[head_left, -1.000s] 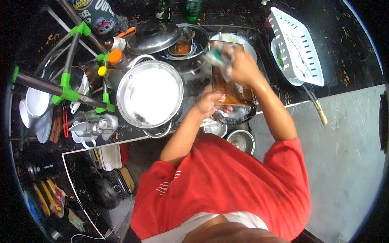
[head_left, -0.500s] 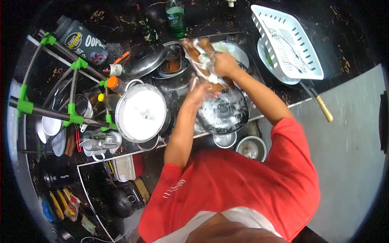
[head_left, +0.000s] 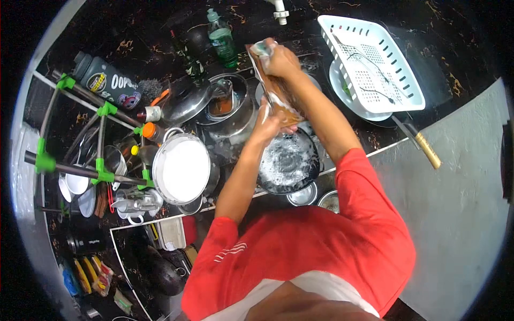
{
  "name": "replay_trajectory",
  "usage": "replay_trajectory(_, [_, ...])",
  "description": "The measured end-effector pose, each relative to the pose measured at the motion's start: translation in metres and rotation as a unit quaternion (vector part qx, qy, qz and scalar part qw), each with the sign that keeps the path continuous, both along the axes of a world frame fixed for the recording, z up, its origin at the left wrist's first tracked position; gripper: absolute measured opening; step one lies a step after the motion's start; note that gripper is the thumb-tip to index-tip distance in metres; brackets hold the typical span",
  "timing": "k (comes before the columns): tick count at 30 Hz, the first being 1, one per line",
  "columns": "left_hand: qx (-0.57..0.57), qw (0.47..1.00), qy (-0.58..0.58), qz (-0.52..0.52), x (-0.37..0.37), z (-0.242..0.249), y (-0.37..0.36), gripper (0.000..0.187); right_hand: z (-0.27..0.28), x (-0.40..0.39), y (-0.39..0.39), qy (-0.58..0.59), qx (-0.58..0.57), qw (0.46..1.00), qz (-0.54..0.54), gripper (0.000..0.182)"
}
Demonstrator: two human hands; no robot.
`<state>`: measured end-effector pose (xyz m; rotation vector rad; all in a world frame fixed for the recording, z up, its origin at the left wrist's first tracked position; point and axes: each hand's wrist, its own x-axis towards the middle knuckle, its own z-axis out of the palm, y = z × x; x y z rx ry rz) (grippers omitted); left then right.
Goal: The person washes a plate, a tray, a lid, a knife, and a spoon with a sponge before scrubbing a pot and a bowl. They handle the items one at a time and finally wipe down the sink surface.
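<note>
A brown wooden chopping board (head_left: 284,96), streaked with white suds, is held tilted above the counter. My left hand (head_left: 269,124) grips its near end, fingers wrapped around the edge. At the far end, my right hand (head_left: 280,61) presses a soapy sponge (head_left: 261,50) against the board; foam and fingers hide much of the sponge. Below my left hand sits a dark basin (head_left: 289,160) of sudsy water. A pale plate (head_left: 316,80) shows partly behind the board and my right forearm.
On the right, a white plastic basket (head_left: 412,96) rests over a bowl (head_left: 337,80), beside a knife (head_left: 428,152). To the left stand a large white-topped pot (head_left: 182,168), a steel pot (head_left: 241,120) and a green-jointed rack (head_left: 101,139). A green bottle (head_left: 224,45) and tap (head_left: 280,13) are behind.
My right hand has slid with the sponge to the board's far end, and the board has turned more edge-on. My left hand keeps hold of the near end. The camera view has shifted.
</note>
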<state>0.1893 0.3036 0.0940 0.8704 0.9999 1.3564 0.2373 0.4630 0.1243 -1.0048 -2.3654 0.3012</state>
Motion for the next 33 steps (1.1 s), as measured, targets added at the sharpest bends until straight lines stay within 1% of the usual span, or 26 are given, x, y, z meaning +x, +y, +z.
replay_trajectory(2, [-0.043,0.995,-0.028,0.089,0.005,0.0,0.005,0.072,-0.002,-0.007,0.001,0.112,-0.04,0.99,0.07,0.042])
replay_trajectory(4, [-0.017,0.993,-0.058,0.102,-0.027,-0.017,0.026,0.067,-0.031,0.009,-0.007,0.12,-0.012,0.967,0.224,0.043])
replay_trajectory(5, [-0.007,0.992,-0.099,0.078,-0.054,-0.052,0.046,0.061,-0.023,0.024,-0.019,0.041,-0.059,0.978,0.197,0.042])
replay_trajectory(6, [-0.025,0.98,-0.115,0.161,-0.056,-0.044,0.04,0.065,-0.013,0.039,-0.028,-0.04,-0.106,0.979,0.168,0.041])
replay_trajectory(7, [0.017,0.983,-0.082,0.166,-0.059,-0.024,0.029,0.068,-0.014,0.05,-0.025,-0.042,-0.105,0.979,0.17,0.041])
replay_trajectory(8, [0.058,0.983,-0.047,0.17,-0.06,-0.006,0.021,0.071,-0.016,0.06,-0.02,-0.011,-0.073,0.988,0.133,0.04])
replay_trajectory(9, [0.062,0.976,-0.077,0.196,-0.06,-0.003,0.02,0.063,-0.018,0.064,-0.022,0.02,-0.043,0.994,0.096,0.039])
replay_trajectory(10, [0.057,0.976,-0.079,0.197,-0.062,-0.004,0.019,0.063,-0.022,0.061,-0.024,0.115,0.014,0.992,0.043,0.038])
replay_trajectory(11, [0.008,0.979,-0.114,0.167,-0.067,-0.004,0.022,0.044,-0.025,0.054,-0.024,0.213,-0.058,0.975,0.017,0.036])
replay_trajectory(12, [-0.041,0.979,-0.147,0.135,-0.068,-0.005,0.023,0.028,-0.019,0.046,-0.027,0.31,-0.129,0.942,-0.01,0.034])
replay_trajectory(13, [-0.074,0.975,-0.165,0.132,-0.064,-0.006,0.019,0.025,-0.026,0.036,-0.012,0.432,-0.299,0.844,0.109,0.038])
replay_trajectory(14, [-0.072,0.975,-0.163,0.131,-0.061,-0.007,0.014,0.025,-0.036,0.027,-0.003,0.523,-0.355,0.75,0.196,0.041])
replay_trajectory(16, [-0.127,0.974,-0.186,0.007,-0.052,-0.006,-0.001,0.025,-0.032,0.02,0.002,0.6,-0.489,0.6,0.202,0.042])
replay_trajectory(17, [-0.125,0.976,-0.179,-0.004,-0.046,-0.017,0.0,0.025,-0.032,0.026,0.003,0.586,-0.526,0.577,0.215,0.043])
replay_trajectory(18, [-0.127,0.975,-0.18,-0.004,-0.041,-0.019,0.0,0.025,-0.03,0.027,-0.002,0.586,-0.527,0.577,0.213,0.043])
replay_trajectory(20, [-0.138,0.975,-0.173,0.001,-0.033,-0.024,0.001,0.023,-0.028,0.031,-0.014,0.538,-0.515,0.651,0.146,0.043])
replay_trajectory(21, [-0.123,0.981,-0.15,0.025,-0.032,-0.027,0.002,0.021,-0.05,0.021,0.0,0.584,-0.578,0.508,0.257,0.045])
replay_trajectory(22, [-0.125,0.98,-0.15,0.027,-0.033,-0.028,0.0,0.021,-0.034,0.027,-0.022,0.583,-0.581,0.507,0.257,0.045])
replay_trajectory(24, [-0.104,0.987,-0.039,0.118,-0.035,-0.025,-0.003,0.031,-0.006,0.049,-0.065,0.539,-0.607,0.536,0.231,0.046])
replay_trajectory(25, [-0.089,0.989,-0.01,0.116,-0.034,-0.009,-0.01,0.044,-0.019,0.049,-0.052,0.462,-0.586,0.633,0.206,0.052])
replay_trajectory(26, [-0.092,0.989,-0.01,0.118,-0.036,-0.011,-0.011,0.044,-0.031,0.055,-0.041,0.462,-0.589,0.631,0.205,0.052])
replay_trajectory(28, [0.084,0.983,0.104,0.129,-0.037,-0.007,-0.01,0.059,-0.017,0.067,-0.043,0.443,-0.563,0.672,0.186,0.059])
replay_trajectory(29, [0.064,0.976,0.175,0.109,-0.044,0.004,-0.012,0.071,-0.023,0.071,-0.033,0.413,-0.558,0.7,0.168,0.059])
replay_trajectory(30, [-0.014,0.988,0.047,0.144,-0.043,0.01,-0.006,0.064,-0.021,0.072,-0.035,0.413,-0.558,0.7,0.166,0.059])
replay_trajectory(32, [0.035,0.973,-0.223,0.04,-0.06,0.009,0.017,0.051,-0.011,0.072,-0.041,0.41,-0.569,0.686,0.196,0.054])
replay_trajectory(33, [0.037,0.973,-0.223,0.038,-0.056,0.008,0.017,0.051,-0.02,0.07,-0.027,0.335,-0.505,0.78,0.156,0.047])
